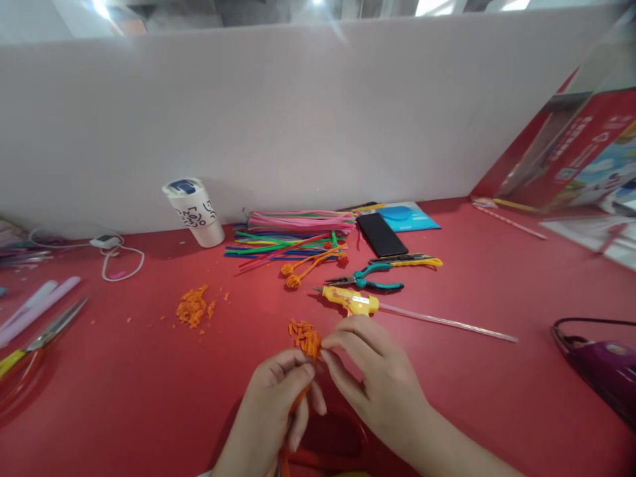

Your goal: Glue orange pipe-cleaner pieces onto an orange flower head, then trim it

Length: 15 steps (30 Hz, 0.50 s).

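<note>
An orange pipe-cleaner flower [311, 344] with a ruffled, looped head is held low in the middle of the view. My left hand [275, 391] pinches it just under the head, and its orange stem runs down through the fingers. From the right, thumb and forefinger of my right hand [375, 381] close on the edge of the head. Just behind it lie short orange clippings [299, 326]. Beyond my right hand rests a yellow glue gun [350, 299] with a clear glue stick [447, 320] in its back end.
Teal-handled pliers [368, 278], a black phone [381, 234], colored pipe cleaners [298, 222] and finished orange stems [294, 281] lie behind. A white tumbler [193, 212] stands at back left. Left are an orange scrap pile [191, 306] and scissors [57, 324]; a purple device [606, 361] is right.
</note>
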Each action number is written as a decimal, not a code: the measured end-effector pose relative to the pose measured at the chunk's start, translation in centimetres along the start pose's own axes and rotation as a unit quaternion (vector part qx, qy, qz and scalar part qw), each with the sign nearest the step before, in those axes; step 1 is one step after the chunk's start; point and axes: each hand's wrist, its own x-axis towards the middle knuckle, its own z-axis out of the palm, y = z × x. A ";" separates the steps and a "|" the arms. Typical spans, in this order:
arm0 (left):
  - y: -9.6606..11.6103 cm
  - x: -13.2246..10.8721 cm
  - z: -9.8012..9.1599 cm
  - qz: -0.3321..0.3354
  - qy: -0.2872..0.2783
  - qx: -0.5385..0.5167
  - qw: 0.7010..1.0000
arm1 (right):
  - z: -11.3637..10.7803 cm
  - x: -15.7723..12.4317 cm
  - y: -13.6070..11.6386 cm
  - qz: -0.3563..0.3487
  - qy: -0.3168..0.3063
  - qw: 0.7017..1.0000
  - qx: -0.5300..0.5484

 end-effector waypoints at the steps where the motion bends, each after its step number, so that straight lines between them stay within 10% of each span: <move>1: 0.0 0.0 0.0 0.000 0.003 0.003 1.000 | 0.0 0.0 0.0 0.000 0.000 1.000 0.000; 10: -0.1 0.4 -0.5 0.029 0.017 -0.093 0.995 | -1.7 0.8 1.2 0.096 -0.012 0.989 -0.109; 15: 0.5 0.1 -0.5 0.045 0.053 -0.110 0.991 | -1.4 1.7 3.7 0.277 -0.182 0.886 -0.324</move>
